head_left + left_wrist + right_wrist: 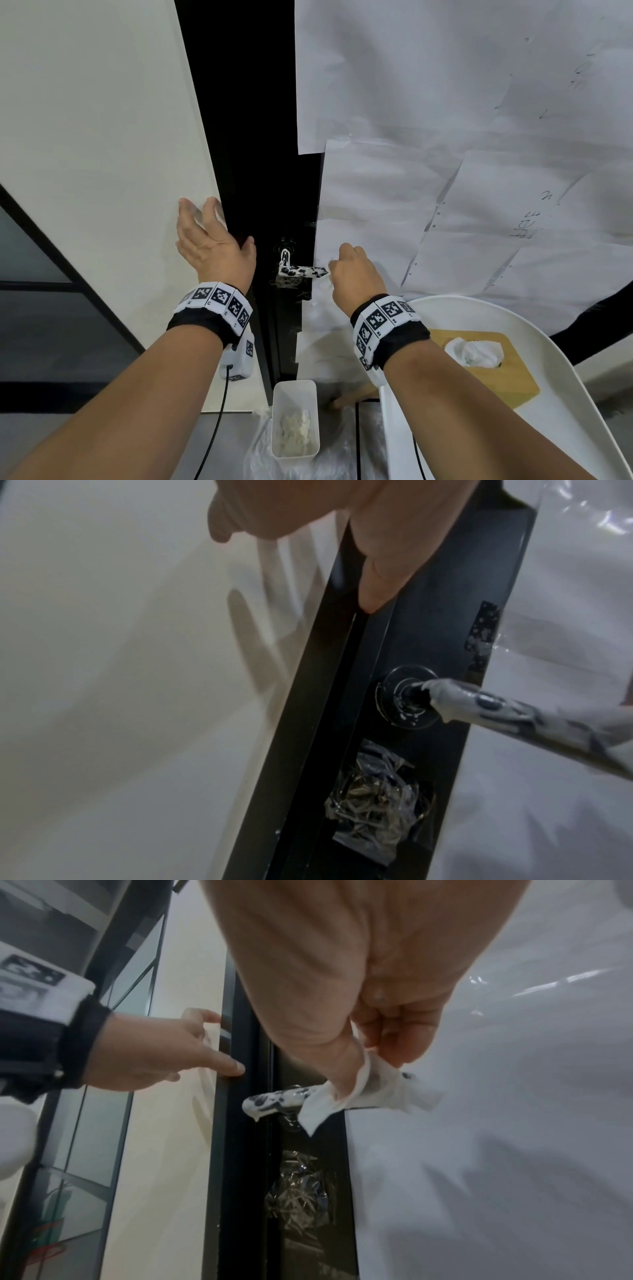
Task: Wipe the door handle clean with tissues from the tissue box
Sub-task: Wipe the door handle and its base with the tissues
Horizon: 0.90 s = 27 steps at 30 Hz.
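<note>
White paper sheets [445,102] are covering the black door [253,154]. Its smeared handle [303,271] is being gripped through a tissue [346,1096] by the right hand [356,277], fingers clenched. The left hand [214,246] is being pressed flat, fingers released, against the wall [96,137]. The tissue box [493,370] is being carried on a white chair [513,308].

- Soft, even indoor light; the head view is bright and mostly sharp, with straight lines bowing at its edges.
- Finger shadows fall on the pale wall [103,669] to the left.
- Glare streaks mark the clear plastic sheet [514,988] on the right.
- Both wrist views are grainy, and the near skin is blurred.
</note>
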Each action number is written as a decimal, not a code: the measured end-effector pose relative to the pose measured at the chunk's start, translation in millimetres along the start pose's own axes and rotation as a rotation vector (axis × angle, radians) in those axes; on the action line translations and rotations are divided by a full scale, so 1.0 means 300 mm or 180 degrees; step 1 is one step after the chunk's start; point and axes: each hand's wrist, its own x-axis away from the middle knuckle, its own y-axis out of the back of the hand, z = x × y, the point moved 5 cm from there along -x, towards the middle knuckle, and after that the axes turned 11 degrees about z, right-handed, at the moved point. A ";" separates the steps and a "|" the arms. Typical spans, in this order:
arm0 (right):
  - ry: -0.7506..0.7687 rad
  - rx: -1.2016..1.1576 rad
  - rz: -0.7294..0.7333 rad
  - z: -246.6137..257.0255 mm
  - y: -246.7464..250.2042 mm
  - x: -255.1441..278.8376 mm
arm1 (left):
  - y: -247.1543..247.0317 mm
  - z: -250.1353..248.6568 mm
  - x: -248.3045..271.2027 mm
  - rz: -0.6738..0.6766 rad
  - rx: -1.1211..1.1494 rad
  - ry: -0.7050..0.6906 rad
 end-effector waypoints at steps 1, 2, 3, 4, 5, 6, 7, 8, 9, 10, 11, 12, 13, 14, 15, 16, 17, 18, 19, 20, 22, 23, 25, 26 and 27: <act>0.0051 -0.0026 0.0016 0.010 -0.002 -0.001 | 0.007 -0.007 0.000 -0.0014 0.0025 0.0033; 0.0089 -0.0045 0.0036 0.018 -0.002 0.000 | 0.014 -0.013 0.000 0.0000 0.0043 0.0067; 0.0107 -0.0063 0.0058 0.022 0.002 0.001 | 0.019 -0.015 -0.002 0.0033 0.0057 0.0084; 0.0099 -0.0078 0.0070 0.021 0.007 0.002 | 0.022 -0.017 -0.005 0.0084 0.0088 0.0065; 0.0068 -0.0085 0.0071 0.016 0.012 0.000 | 0.022 -0.017 -0.009 0.0144 0.0142 0.0005; 0.0023 -0.0079 0.0064 0.010 0.017 -0.001 | 0.019 -0.016 -0.013 0.0204 0.0210 -0.0077; -0.0023 -0.0066 0.0070 0.005 0.018 -0.003 | 0.014 -0.014 -0.014 0.0245 0.0268 -0.0140; -0.0051 -0.0055 0.0084 0.002 0.016 -0.005 | 0.009 -0.011 -0.014 0.0257 0.0302 -0.0167; -0.0057 -0.0055 0.0105 0.004 0.010 -0.007 | 0.005 -0.009 -0.014 0.0251 0.0315 -0.0171; -0.0044 -0.0064 0.0133 0.008 0.003 -0.009 | 0.002 -0.009 -0.012 0.0242 0.0318 -0.0168; -0.0016 -0.0077 0.0153 0.013 -0.003 -0.011 | 0.000 -0.010 -0.011 0.0234 0.0310 -0.0168; 0.0016 -0.0091 0.0167 0.017 -0.004 -0.013 | 0.000 -0.010 -0.009 0.0228 0.0296 -0.0171; 0.0037 -0.0104 0.0176 0.018 0.000 -0.013 | -0.001 -0.009 -0.008 0.0228 0.0279 -0.0175; 0.0041 -0.0090 0.0171 0.016 0.008 -0.012 | -0.002 -0.009 -0.008 0.0233 0.0264 -0.0177; 0.0024 -0.0025 0.0140 0.012 0.019 -0.011 | -0.003 -0.008 -0.009 0.0235 0.0254 -0.0174; -0.0003 0.0061 0.0084 0.006 0.028 -0.010 | -0.005 -0.008 -0.009 0.0234 0.0252 -0.0161; -0.0043 0.0129 0.0029 0.000 0.033 -0.007 | -0.006 -0.008 -0.009 0.0230 0.0249 -0.0143; -0.0098 0.0144 -0.0011 -0.003 0.033 -0.005 | -0.008 -0.007 -0.009 0.0231 0.0241 -0.0129; -0.0154 0.0106 -0.0037 -0.004 0.030 -0.003 | -0.010 -0.008 -0.008 0.0241 0.0231 -0.0124; -0.0182 0.0040 -0.0041 0.000 0.022 -0.003 | -0.012 -0.008 -0.007 0.0254 0.0214 -0.0123; -0.0135 -0.0090 0.0028 0.015 0.004 -0.008 | -0.013 -0.009 -0.006 0.0277 0.0158 -0.0114; -0.0093 -0.0124 0.0070 0.022 0.000 -0.009 | -0.013 -0.008 -0.005 0.0287 0.0129 -0.0102; -0.0058 -0.0142 0.0103 0.022 0.004 -0.008 | -0.015 -0.008 -0.002 0.0311 0.0086 -0.0091; -0.0068 -0.0133 0.0108 0.016 0.010 -0.006 | -0.016 -0.008 -0.001 0.0324 0.0070 -0.0093; -0.0094 -0.0131 0.0094 0.007 0.017 -0.003 | -0.016 -0.009 -0.001 0.0331 0.0059 -0.0095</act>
